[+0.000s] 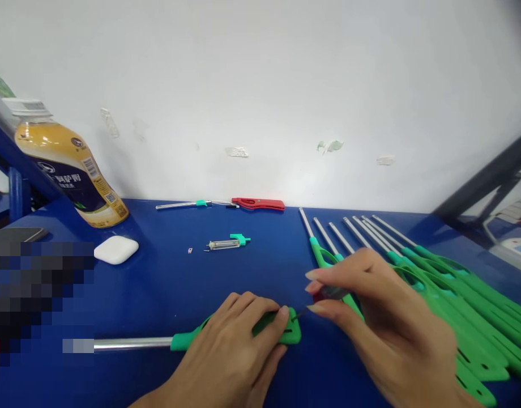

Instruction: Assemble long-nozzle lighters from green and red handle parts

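A green long-necked lighter (292,334) lies on the blue table with its metal tube pointing left. My left hand (239,340) is wrapped over its handle and presses it down, hiding most of the body. Between thumb and fingers, my right hand (383,323) pinches a small screwdriver (331,293) with a reddish handle. The screwdriver's thin dark shaft reaches the lighter's right end, by the slots there; whether the tip is inside cannot be made out.
Several green lighters (456,317) lie fanned out at the right. Farther back are a clear fuel tank with a green piece (226,244), a red handle shell (260,204) and a loose metal tube (179,205). A drink bottle (73,170) and white case (116,250) stand left.
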`<control>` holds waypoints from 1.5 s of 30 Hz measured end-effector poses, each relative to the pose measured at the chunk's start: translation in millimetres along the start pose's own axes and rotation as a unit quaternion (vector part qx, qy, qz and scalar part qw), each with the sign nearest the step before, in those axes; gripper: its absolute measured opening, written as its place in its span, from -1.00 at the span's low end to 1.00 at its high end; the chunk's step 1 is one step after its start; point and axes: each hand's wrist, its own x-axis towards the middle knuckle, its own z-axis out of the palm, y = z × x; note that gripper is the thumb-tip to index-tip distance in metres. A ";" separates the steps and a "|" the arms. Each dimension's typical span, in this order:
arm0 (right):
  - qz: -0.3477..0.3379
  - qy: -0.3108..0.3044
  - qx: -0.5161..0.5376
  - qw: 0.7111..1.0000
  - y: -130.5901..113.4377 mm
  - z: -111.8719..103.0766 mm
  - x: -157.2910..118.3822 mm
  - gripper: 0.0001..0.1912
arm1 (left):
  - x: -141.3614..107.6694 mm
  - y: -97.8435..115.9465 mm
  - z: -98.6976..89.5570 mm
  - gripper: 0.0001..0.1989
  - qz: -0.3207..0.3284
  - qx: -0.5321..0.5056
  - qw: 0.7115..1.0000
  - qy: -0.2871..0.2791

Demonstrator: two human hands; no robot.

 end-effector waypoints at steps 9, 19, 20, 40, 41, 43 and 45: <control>0.017 -0.035 0.030 0.999 1.8 -1.5 0.7 -0.42 | 1.9 3.4 1.0 -0.68 -0.002 -0.011 1.000 -0.018; 0.017 -0.020 0.040 0.999 -5.4 0.3 -1.1 -0.43 | 6.8 4.2 0.4 -0.68 -0.007 -0.020 1.000 -0.018; 0.011 0.001 0.044 0.999 -5.5 0.5 -0.9 -0.47 | 6.3 3.8 0.7 -0.67 -0.004 -0.020 1.000 -0.017; 0.078 0.004 0.025 0.997 0.4 -4.5 7.6 -0.55 | 7.7 6.8 -1.3 -0.67 -0.005 -0.013 0.999 -0.035; 0.058 0.017 0.013 0.998 0.4 -5.0 8.2 -0.57 | 8.3 7.1 -1.9 -0.67 -0.007 -0.013 0.999 -0.037; 0.020 0.013 -0.020 1.000 -0.2 -6.7 7.6 -0.55 | 9.0 7.4 -2.2 -0.67 -0.010 -0.014 0.999 -0.038; 0.010 -0.028 -0.038 0.999 -1.6 -8.5 5.3 -0.49 | 8.7 7.2 -0.9 -0.68 -0.013 -0.014 0.999 -0.038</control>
